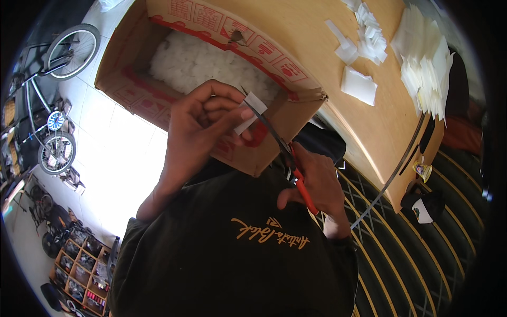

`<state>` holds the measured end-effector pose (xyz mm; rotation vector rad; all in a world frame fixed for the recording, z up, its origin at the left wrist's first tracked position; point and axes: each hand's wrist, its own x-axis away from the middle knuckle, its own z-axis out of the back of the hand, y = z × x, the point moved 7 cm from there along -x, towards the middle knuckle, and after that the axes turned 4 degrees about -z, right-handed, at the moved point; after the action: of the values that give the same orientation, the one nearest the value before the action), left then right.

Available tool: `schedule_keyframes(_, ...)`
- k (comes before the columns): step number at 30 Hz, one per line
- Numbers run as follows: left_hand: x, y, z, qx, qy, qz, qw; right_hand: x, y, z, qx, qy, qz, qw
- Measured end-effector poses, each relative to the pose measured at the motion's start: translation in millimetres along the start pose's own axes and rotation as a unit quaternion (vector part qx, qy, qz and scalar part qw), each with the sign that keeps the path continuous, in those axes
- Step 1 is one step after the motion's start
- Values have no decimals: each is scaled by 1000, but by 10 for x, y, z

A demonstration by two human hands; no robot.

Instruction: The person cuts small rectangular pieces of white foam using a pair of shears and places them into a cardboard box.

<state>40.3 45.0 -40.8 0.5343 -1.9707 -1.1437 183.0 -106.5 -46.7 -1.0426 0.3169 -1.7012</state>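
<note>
Between the thumb and fingers of my left hand (203, 113) is a small white strip (255, 103) of thin, paper-like material. My right hand (319, 182) grips the red handles of a pair of scissors (275, 133). The dark blades point up and left and lie across the strip, close to my left fingertips. Both hands are over the near side of a cardboard box (285, 119) with red print. Inside the box lies a heap of small white cut pieces (203, 63).
On the wooden table (338, 124) to the right are a folded white stack (359, 86), loose white strips (371, 37) and a large fanned pile of white sheets (422, 63). A bicycle (39, 100) stands at the left. Below it is a compartmented shelf (82, 269).
</note>
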Motion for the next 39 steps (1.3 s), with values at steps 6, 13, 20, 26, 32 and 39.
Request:
schedule_keyframes(6,-15,-41,-61,-3,-16,16,1000,-41,-8,57,11,-50,-54,997)
schedule_keyframes(13,-7,-56,-15,-38,-20,29,999,-48,-51,162,15,9,-63,998)
schedule_keyframes(20,44,-18,14,-35,-9,24,999,-58,-37,135,6,32,-31,999)
schedule_keyframes(26,103,19,64,-60,-10,28,998,-58,-5,103,-20,25,-54,998)
schedule_keyframes(32,97,51,67,-42,15,-4,999,-36,76,48,-48,-20,-36,998)
schedule_keyframes(39,18,-18,41,12,21,-47,999,-18,37,-12,-21,-35,-21,999)
